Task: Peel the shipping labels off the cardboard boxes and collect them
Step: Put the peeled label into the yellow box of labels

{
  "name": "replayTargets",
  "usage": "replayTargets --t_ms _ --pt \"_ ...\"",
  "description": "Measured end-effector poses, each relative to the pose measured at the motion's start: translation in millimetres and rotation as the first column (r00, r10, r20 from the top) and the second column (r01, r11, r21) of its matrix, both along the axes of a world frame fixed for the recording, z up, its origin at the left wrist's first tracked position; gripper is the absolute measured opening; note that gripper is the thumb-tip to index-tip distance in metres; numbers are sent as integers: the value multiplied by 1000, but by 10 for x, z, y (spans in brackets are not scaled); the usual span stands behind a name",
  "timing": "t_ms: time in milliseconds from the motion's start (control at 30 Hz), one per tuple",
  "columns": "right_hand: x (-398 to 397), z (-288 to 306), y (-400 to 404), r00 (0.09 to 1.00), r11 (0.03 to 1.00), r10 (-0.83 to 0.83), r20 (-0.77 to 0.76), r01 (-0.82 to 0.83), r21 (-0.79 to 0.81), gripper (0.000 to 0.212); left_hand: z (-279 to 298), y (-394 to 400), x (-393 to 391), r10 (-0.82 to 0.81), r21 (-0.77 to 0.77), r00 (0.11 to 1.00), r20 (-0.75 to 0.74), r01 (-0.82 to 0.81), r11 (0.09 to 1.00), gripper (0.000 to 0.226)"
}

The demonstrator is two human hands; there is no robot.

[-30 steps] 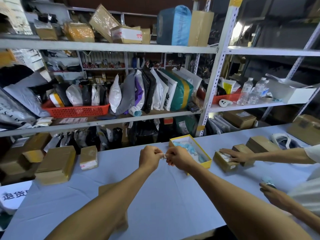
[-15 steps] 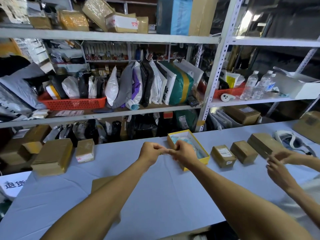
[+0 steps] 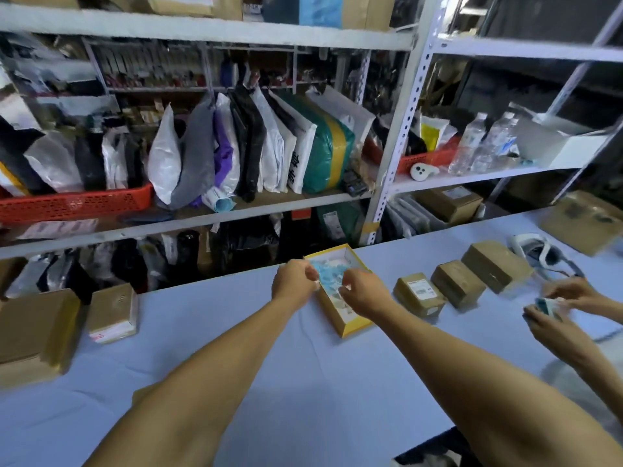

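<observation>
The yellow box point(image 3: 340, 299) on the table point(image 3: 303, 382) serves as the collecting tray; it lies open, its long axis running away from the person and slightly leftward, with pale blue peeled labels point(image 3: 328, 279) heaped inside. Both hands hover right over it: the left hand point(image 3: 294, 279) at the box's left rim, the right hand point(image 3: 365, 293) above its right side. Each has its fingers curled in with the tips pinched; a small white scrap seems to show at the left fingertips, but motion blur hides whether either hand truly holds a label. The two hands are slightly apart, with the box interior directly between and below them, so in my judgement a release would need almost no travel.

Just right of the yellow box stands a small cardboard box point(image 3: 419, 294) with its shipping label point(image 3: 419, 287) on top, nearer the right hand. Two more boxes point(image 3: 458, 283) stand further right. Beyond them, another person's hands point(image 3: 556, 308) work on something small.
</observation>
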State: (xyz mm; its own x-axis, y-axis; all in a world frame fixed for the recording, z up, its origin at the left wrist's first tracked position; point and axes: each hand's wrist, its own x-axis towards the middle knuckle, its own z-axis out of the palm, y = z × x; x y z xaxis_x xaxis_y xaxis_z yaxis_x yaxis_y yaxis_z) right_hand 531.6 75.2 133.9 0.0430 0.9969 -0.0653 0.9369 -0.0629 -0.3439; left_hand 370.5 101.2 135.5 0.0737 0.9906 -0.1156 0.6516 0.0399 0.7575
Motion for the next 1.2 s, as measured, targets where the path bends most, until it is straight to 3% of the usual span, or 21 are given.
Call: replayTargets --t_ms 133,233,433,567,700,833,933,1067,1200 --pt "236 -96 258 993 996 -69 91 73 -44 18 -91 413 335 -174 51 962 -211 189 981 22" --pt "413 -198 420 985 989 -109 133 120 -82 21 -150 631 610 -261 71 906 -333 300 951 13" --pt "710 -553 846 979 966 -187 83 198 -164 27 -539 1135 1064 -281 84 810 -515 374 923 30" --pt "800 -698 1085 982 962 -179 57 187 -200 28 -726 1335 1192 -272 82 756 -595 394 916 30" --pt "876 -801 1272 987 963 -132 92 149 -225 27 -816 1502 1235 -317 -5 781 -538 373 928 11" --pt "919 -847 1384 985 965 -97 142 128 -227 26 -767 1590 1270 -316 -20 746 -586 377 926 10" --pt "919 -863 1426 983 966 -87 160 123 -229 31 -731 1612 1268 -308 -27 710 -634 377 926 30" --pt "780 -842 1380 988 963 -104 115 129 -237 35 -801 1546 978 -428 -128 629 -650 464 877 62" --pt "427 -763 1213 994 970 -73 76 88 -228 41 -793 1306 480 -424 -159 643 -638 428 890 100"
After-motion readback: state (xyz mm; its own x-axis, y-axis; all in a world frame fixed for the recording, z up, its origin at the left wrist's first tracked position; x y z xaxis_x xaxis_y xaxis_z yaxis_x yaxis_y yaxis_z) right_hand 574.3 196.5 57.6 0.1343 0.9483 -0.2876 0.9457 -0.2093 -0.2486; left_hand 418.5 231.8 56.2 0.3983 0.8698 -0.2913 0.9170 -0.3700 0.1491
